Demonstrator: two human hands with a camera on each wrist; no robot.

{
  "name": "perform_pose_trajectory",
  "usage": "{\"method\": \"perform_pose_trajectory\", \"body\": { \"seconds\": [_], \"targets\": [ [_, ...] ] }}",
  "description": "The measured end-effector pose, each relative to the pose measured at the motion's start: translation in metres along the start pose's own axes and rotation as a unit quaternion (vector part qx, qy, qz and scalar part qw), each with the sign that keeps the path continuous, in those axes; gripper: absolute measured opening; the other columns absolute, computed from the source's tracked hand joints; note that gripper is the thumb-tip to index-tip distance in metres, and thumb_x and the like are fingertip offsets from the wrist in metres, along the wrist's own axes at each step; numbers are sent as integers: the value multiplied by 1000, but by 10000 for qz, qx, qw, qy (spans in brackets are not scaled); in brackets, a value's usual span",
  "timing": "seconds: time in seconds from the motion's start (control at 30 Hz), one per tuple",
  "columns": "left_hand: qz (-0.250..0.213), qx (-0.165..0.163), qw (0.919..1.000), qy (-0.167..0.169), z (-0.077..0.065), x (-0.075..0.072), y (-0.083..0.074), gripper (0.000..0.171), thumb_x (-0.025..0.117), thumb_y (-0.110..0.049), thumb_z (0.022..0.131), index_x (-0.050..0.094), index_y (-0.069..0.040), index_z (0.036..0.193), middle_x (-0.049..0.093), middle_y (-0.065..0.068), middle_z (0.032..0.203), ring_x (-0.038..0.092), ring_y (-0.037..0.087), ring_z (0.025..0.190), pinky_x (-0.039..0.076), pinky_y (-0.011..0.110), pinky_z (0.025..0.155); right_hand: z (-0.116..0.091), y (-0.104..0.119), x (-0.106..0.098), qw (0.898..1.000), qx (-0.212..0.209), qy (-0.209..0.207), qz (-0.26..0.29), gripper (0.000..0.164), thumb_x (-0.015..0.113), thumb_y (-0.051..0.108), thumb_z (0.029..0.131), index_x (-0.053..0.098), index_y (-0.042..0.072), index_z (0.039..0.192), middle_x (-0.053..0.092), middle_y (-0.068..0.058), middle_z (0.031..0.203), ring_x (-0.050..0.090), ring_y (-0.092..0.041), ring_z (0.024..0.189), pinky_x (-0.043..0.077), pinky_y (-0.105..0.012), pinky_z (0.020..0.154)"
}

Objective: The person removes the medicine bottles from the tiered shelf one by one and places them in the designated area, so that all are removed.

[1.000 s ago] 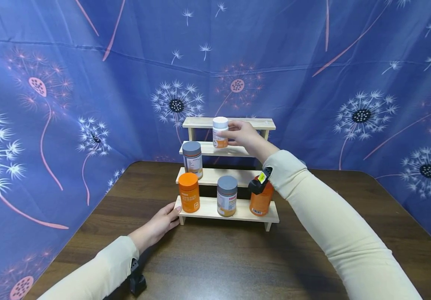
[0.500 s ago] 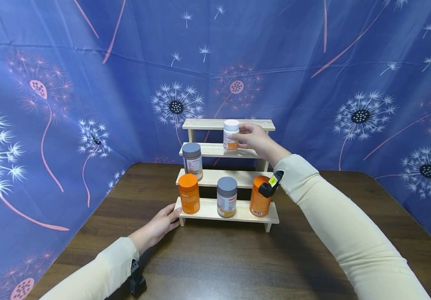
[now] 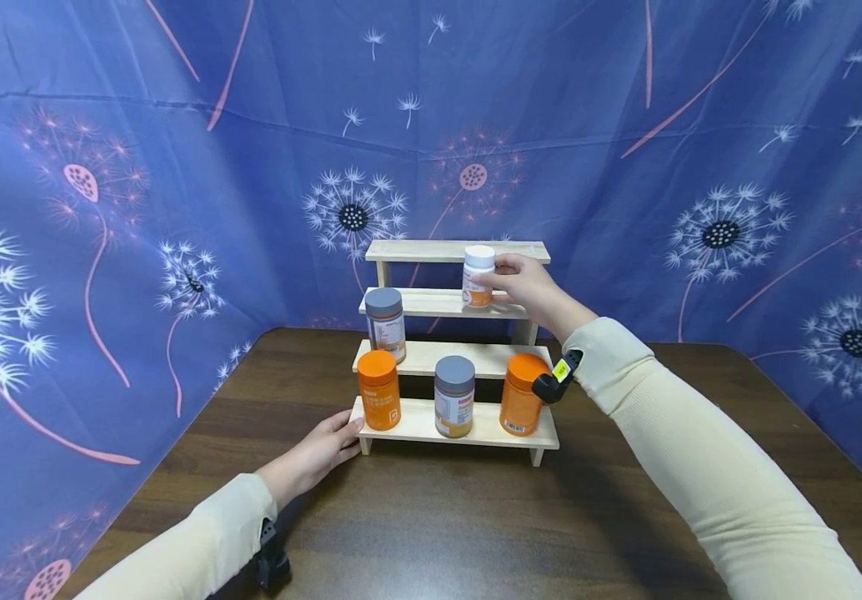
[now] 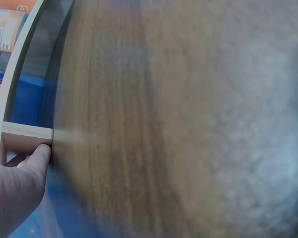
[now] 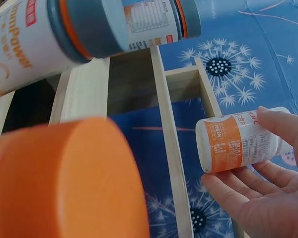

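Observation:
My right hand [image 3: 528, 287] holds a small white pill bottle [image 3: 478, 279] with an orange label band, thumb on one side and fingers on the other. The bottle [image 5: 238, 140] is upright, its base close over the third board up of a stepped wooden shelf [image 3: 416, 423], right of the middle. My left hand [image 3: 318, 450] grips the left end of the bottom step; in the left wrist view its thumb presses the shelf leg [image 4: 27, 136].
On the bottom step stand an orange jar [image 3: 378, 392], a grey-lidded jar [image 3: 454, 398] and another orange jar [image 3: 521, 396]. A second grey-lidded jar [image 3: 386, 325] is on the left of the second step. Behind the brown table [image 3: 431, 525] hangs a blue dandelion-print cloth [image 3: 251, 192].
The right hand has carried the white pill bottle to the right along the third board and slightly down. The left hand stays at the shelf's left end.

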State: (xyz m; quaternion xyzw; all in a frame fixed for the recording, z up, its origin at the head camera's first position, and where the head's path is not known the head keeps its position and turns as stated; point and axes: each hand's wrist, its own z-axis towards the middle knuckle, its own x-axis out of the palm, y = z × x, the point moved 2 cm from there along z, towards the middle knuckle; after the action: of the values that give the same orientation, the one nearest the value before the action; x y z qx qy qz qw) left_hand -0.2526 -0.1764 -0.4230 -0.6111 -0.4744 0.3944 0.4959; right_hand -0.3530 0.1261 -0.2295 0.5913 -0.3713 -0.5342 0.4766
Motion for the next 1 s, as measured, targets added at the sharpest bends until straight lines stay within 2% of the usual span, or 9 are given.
{"method": "perform_pose_trajectory", "body": {
  "seconds": [0.2, 0.4, 0.57, 0.7, 1.0],
  "targets": [
    [13, -106, 9999, 40, 2, -1, -1, 52, 40, -17, 105, 24, 7, 148, 36, 30, 149, 34, 40, 140, 30, 53, 115, -4, -6, -12, 9997, 18, -118, -200, 57, 65, 23, 94, 43, 5, 143, 46, -16, 145, 46, -31, 133, 45, -44, 108],
    [-48, -165, 9996, 209, 1, -4, -3, 53, 38, -17, 105, 21, 9, 149, 33, 30, 150, 32, 41, 141, 29, 52, 116, -7, -7, -22, 9992, -74, -224, -326, 57, 65, 25, 93, 43, 5, 143, 47, -16, 145, 46, -31, 134, 47, -44, 105],
    [-70, -187, 9995, 253, 0, -7, -3, 56, 39, -18, 105, 18, 10, 149, 31, 31, 151, 30, 41, 141, 29, 52, 116, -7, -11, -29, 9987, 77, -345, -357, 58, 66, 26, 93, 43, 7, 143, 47, -14, 145, 46, -30, 133, 48, -44, 105],
    [-128, -162, 9994, 278, 1, -9, -1, 57, 40, -18, 105, 18, 11, 149, 31, 31, 151, 31, 41, 141, 30, 52, 116, -8, -17, -36, 9982, 179, -416, -395, 65, 67, 28, 92, 38, 7, 146, 44, -15, 147, 44, -30, 135, 46, -44, 107],
    [-75, -110, 9986, 509, 1, -12, -3, 57, 37, -19, 106, 17, 12, 148, 30, 31, 151, 29, 42, 142, 29, 52, 116, -13, -25, -52, 9970, 52, -567, -533, 72, 65, 30, 93, 30, 4, 150, 43, -18, 147, 46, -32, 133, 46, -45, 107]
  ]
}}
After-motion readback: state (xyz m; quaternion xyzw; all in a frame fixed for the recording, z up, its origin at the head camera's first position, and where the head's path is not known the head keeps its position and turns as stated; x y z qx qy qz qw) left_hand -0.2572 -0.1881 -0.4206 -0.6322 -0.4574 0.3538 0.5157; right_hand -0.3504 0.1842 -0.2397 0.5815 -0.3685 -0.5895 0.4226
